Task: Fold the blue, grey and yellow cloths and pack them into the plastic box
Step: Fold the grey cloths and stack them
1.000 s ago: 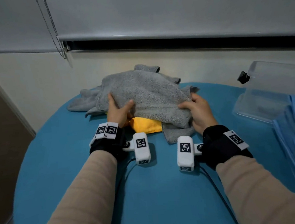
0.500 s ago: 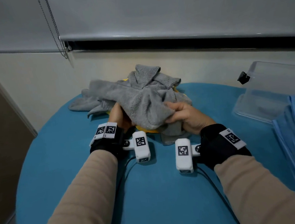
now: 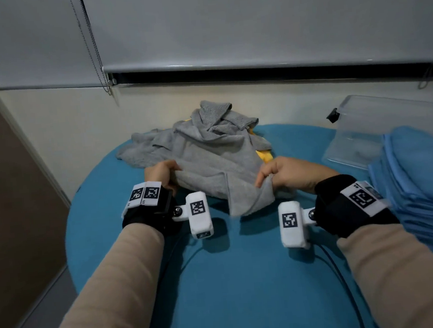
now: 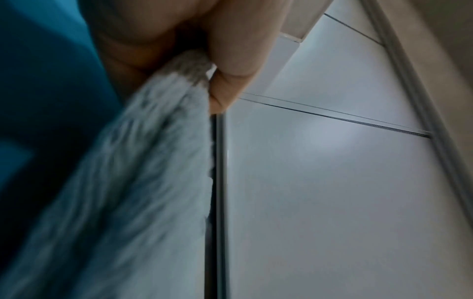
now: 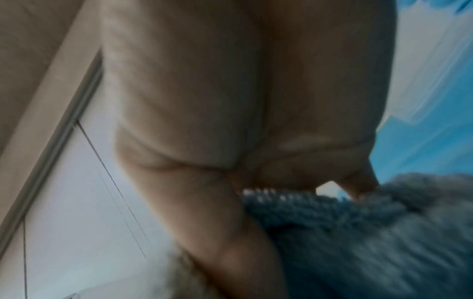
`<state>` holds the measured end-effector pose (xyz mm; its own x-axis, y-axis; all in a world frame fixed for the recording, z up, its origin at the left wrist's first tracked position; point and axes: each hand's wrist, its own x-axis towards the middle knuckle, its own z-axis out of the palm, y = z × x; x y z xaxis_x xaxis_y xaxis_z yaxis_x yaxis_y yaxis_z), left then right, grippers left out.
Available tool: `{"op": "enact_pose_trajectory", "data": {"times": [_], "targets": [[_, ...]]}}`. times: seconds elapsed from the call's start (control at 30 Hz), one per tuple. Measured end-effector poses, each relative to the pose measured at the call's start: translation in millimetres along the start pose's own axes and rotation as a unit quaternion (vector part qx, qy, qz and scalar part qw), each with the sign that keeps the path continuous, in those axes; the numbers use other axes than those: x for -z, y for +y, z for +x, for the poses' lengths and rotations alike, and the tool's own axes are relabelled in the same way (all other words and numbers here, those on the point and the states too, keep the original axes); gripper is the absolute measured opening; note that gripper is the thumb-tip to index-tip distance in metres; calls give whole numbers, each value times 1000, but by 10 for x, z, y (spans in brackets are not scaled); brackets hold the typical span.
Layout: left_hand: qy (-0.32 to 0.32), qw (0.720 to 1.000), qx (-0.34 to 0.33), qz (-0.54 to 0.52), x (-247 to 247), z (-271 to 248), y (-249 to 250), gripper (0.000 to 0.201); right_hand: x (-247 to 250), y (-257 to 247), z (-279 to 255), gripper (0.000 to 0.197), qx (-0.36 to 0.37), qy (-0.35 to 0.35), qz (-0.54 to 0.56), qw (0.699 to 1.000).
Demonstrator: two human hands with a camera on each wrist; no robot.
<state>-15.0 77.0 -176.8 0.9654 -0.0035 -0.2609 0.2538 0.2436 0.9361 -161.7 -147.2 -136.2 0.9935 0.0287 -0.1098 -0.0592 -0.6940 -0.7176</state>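
A crumpled grey cloth lies in a heap at the middle of the blue table. My left hand pinches its near left edge, and the left wrist view shows the grey cloth caught between thumb and fingers. My right hand pinches the near right corner, with the grey cloth bunched under the fingers in the right wrist view. A yellow cloth peeks out beneath the grey heap on the right. A stack of blue cloths sits at the right edge. The clear plastic box stands behind that stack.
A wall with a lowered roller blind runs close behind the table, with its bead chain hanging at the left. Cables from the wrist cameras trail across the near table surface. The table's left edge drops to the floor.
The grey cloth went from spread over the yellow one to bunched up, then pulled towards me. Both hands shifted apart along its near edge, and my right hand moved right.
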Motion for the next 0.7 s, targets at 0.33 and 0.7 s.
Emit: {"op": "enact_pose_trajectory", "data": {"times": [0.33,0.7], "targets": [[113,990,-52,67,643,-1052,-259,94,-237,201,-1018,40,-141,79,-143,977],[-158,804,-145,555,350,-1657,-180,54,-721,-244,-1196,67,-92,-11,-174,980]]}}
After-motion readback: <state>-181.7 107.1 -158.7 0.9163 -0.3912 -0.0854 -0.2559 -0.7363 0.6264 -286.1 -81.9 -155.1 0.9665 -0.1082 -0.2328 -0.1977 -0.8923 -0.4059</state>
